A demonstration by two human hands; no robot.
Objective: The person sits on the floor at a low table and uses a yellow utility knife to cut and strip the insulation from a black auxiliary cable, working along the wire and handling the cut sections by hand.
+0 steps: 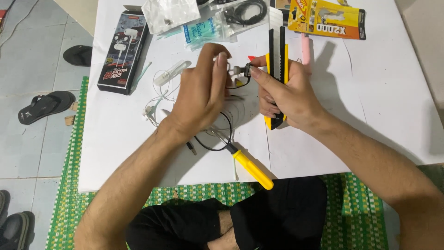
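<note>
Right hand [289,95] gripping yellow utility knife [277,65], left hand [203,90] pinching earbud [240,70]

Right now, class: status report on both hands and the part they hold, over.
Left hand pinching small earphone part. Right hand gripping yellow-black utility knife, fingertips on same part. Black cable and yellow-handled screwdriver lying beneath.

Yellow-black utility knife [276,69], green-checked mat [360,203]
</note>
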